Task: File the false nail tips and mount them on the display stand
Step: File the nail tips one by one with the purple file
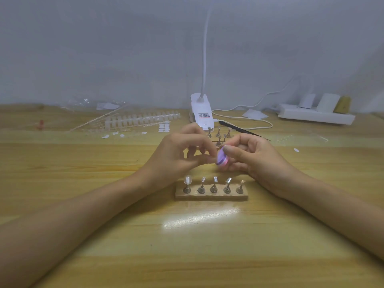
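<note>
Hovering just beyond the wooden display stand (212, 196), both hands meet above the table. The left hand (182, 154) pinches what seems to be a small clear nail tip (211, 161), though blur hides it. The tip is held against the purple-and-pink nail file (222, 157), which the right hand (255, 161) grips with curled fingers. The stand lies nearer the person, its long axis running left to right. Only its leftmost holder carries a mounted tip (187, 179), and the left hand is nearer the next free holder.
</note>
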